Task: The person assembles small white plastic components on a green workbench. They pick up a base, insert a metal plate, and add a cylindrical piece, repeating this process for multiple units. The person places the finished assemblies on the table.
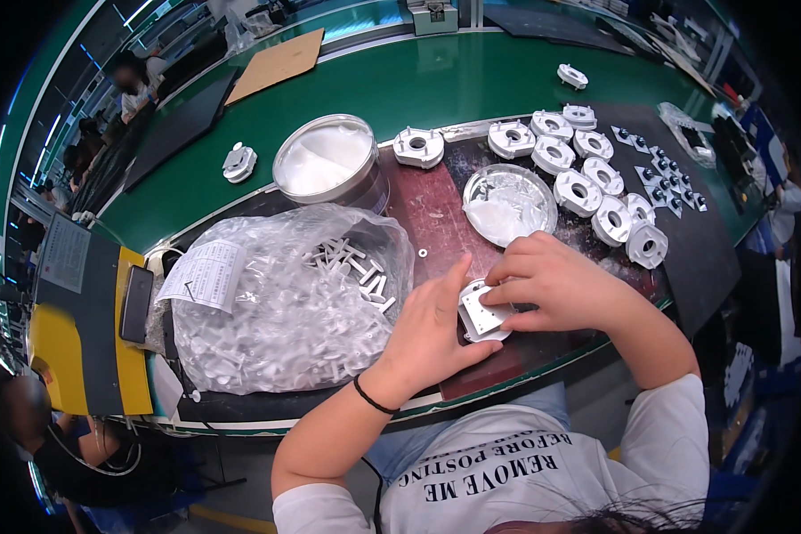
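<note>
A white plastic housing point(481, 311) with a flat, square top and small dark holes rests on the bench near its front edge. My left hand point(432, 329) cradles its left side, with the thumb along the near edge and the index finger reaching toward the far edge. From the other side, my right hand point(552, 287) bends over the housing, its fingertips and thumb pressed to the top and right edge. Whether a small part sits under those fingertips is hidden. Close beyond my hands is a round clear dish point(547, 222) with translucent film in it.
Left of my hands lies a big clear bag point(267, 329) of white plastic pins. Behind it stands a round tub point(280, 169) with a white liner. Several white ring-centred housings point(578, 193) cluster at right, beside small dark-topped parts point(672, 182). A yellow-and-grey machine point(98, 329) stands far left.
</note>
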`<action>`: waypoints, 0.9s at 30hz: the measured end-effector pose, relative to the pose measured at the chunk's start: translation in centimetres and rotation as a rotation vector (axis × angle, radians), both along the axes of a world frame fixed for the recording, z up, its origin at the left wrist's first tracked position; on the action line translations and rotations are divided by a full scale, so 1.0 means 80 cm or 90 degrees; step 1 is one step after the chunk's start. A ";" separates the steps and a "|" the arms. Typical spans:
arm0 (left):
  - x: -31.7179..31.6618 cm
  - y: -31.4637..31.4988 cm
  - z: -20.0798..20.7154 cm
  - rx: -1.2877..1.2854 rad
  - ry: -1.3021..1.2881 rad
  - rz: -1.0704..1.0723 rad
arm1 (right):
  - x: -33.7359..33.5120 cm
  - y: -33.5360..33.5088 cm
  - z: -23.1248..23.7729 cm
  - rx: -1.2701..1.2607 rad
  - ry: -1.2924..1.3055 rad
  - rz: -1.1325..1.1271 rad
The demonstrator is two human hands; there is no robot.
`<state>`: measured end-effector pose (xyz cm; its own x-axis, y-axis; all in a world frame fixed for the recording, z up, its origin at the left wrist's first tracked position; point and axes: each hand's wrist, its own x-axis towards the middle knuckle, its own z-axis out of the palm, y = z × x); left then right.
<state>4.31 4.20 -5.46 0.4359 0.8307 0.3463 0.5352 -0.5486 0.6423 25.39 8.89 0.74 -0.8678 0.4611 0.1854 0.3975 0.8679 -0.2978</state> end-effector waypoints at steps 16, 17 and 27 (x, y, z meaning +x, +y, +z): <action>-0.038 0.018 0.038 0.093 0.027 0.099 | 0.012 -0.022 0.006 -0.010 0.086 -0.058; -0.054 0.021 0.042 0.129 0.054 0.154 | 0.015 -0.025 0.008 -0.023 0.108 -0.050; -0.078 0.033 0.013 0.084 0.280 0.254 | 0.020 -0.034 0.007 -0.012 0.193 -0.027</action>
